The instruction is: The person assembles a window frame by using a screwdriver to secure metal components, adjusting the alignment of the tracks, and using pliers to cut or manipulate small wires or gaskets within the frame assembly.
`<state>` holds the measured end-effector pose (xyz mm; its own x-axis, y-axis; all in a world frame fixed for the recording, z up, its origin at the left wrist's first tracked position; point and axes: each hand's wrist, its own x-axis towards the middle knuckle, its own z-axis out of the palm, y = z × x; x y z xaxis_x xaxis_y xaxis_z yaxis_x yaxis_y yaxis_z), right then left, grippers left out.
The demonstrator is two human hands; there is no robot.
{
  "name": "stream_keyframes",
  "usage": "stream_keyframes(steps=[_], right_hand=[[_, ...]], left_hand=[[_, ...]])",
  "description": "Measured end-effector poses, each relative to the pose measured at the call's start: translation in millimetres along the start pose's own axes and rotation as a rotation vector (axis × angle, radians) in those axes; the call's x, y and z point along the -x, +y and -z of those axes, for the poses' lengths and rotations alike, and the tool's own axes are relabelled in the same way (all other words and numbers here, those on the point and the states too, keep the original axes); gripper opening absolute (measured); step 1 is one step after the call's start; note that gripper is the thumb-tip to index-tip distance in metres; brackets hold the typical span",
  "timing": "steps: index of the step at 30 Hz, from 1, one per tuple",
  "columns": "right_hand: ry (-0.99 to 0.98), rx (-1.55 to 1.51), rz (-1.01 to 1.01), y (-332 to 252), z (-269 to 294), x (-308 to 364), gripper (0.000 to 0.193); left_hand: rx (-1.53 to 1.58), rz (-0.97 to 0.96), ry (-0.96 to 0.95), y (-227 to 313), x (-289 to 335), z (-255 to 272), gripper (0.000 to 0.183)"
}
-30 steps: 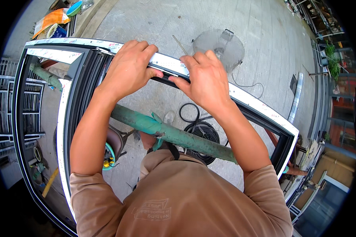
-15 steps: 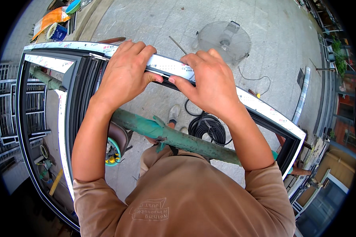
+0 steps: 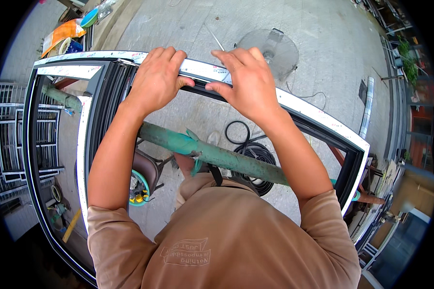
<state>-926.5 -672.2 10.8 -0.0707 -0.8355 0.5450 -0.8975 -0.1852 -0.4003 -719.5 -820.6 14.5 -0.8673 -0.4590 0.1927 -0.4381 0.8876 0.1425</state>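
A large dark window frame [image 3: 318, 114], covered with printed white protective film, spans the view and rests across a green-painted pipe [image 3: 217, 158]. My left hand [image 3: 154, 82] grips the far rail just right of the dark upright divider, fingers over the white film and thumb along the black inner edge. On the same rail, a short gap to the right, my right hand [image 3: 251, 89] is closed the same way. Both thumbs point toward each other by the groove. Whether a thin strip lies under them is hard to make out.
A floor fan [image 3: 287, 58] stands beyond the rail. Below the pipe lies a coiled black hose [image 3: 255, 159]. A brown chair [image 3: 147, 166] and teal basket [image 3: 139, 185] are at lower left. Stacked metal frames [image 3: 36, 139] fill the left side; a blue bucket [image 3: 71, 46] sits far left.
The view has shifted slightly, and the far rail appears a little higher. Both hands stay on it, with the thumbs slightly farther apart.
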Motion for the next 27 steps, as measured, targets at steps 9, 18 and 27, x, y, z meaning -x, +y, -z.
stream_keyframes(steps=[9,18,27], right_hand=[[0.36,0.067,-0.045,-23.7,36.8,122.4,0.039],[0.421,0.15,-0.29,-48.7,49.8,224.5,0.024],[0.345,0.395,-0.411,-31.1,36.1,260.8,0.012]], left_hand=[[0.014,-0.01,0.011,-7.4,-1.7,-15.9,0.051],[-0.047,-0.221,-0.007,-89.5,-9.2,-51.7,0.058],[-0.241,-0.154,-0.133,-60.3,-23.9,-38.8,0.06]])
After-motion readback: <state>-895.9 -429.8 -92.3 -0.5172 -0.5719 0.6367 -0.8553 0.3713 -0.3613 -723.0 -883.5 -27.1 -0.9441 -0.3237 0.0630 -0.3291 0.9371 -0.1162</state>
